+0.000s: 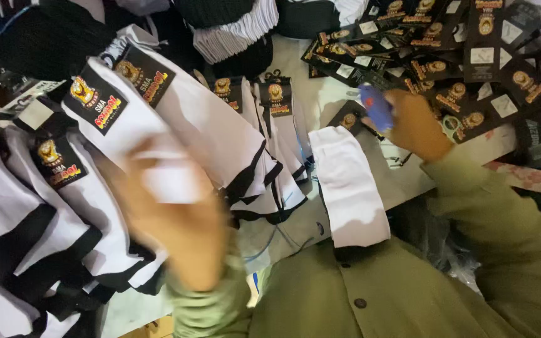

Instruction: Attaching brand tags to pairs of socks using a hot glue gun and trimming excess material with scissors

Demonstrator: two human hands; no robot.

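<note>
My left hand (170,216), blurred with motion, grips a white sock pair with black toes and a black card label (126,125), held over the pile at the left. My right hand (416,124) is closed around a blue tagging tool (376,106) above the black card labels. A folded white sock (350,184) with no label lies flat between my hands, near my olive-green sleeve (502,219).
Several labelled white-and-black sock pairs (26,206) are stacked at the left and fanned in the middle (277,144). Loose black card labels with gold emblems (446,56) cover the upper right. Folded dark and white socks (233,28) sit at the top.
</note>
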